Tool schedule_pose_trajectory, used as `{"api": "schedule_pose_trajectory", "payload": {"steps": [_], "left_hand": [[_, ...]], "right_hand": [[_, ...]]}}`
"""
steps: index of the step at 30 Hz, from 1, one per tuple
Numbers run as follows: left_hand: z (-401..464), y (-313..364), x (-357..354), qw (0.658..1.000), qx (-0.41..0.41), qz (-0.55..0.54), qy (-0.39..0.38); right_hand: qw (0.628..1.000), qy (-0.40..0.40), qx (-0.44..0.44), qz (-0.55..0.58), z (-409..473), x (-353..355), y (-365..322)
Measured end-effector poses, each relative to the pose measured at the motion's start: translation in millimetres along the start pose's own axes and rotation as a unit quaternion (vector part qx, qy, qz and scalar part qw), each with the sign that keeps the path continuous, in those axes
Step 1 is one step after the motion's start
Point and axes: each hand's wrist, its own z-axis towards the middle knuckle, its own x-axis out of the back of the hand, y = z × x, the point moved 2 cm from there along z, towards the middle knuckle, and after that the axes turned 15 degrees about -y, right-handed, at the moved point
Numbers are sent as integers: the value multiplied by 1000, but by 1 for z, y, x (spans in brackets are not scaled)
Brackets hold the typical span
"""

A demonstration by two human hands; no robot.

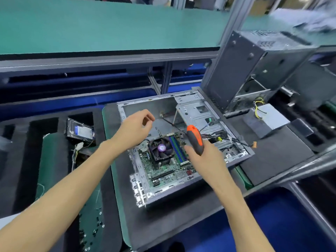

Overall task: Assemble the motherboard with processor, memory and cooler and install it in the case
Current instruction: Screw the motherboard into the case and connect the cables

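Note:
An open metal case lies flat on a dark mat. Inside it sits the green motherboard, carrying a black fan cooler and blue and green memory sticks. My right hand grips an orange and grey screwdriver, handle up, over the board's right side beside the memory. My left hand hovers above the case's upper left area with thumb and fingers pinched close together; whether something small is between them is not visible.
A hard drive rests in a black foam tray at left. Several loose screws lie on the green mat. A power supply and an upright second case stand at right. Loose cables cross the case's right edge.

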Motion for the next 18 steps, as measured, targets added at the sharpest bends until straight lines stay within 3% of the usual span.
{"api": "schedule_pose_trajectory", "payload": {"steps": [4,8,14,18], "left_hand": [[27,2,1,998,-11,58,7],[54,-2,6,991,-29,120,42],[95,-26,10,978,17,189,85],[113,-34,5,966,61,243,67]], "right_hand": [[991,-1,-101,-92,-17,2,25],[978,-36,-202,-34,-31,-8,43],[970,46,-239,-20,-39,-19,38],[965,97,-239,43,-39,-28,32]]}}
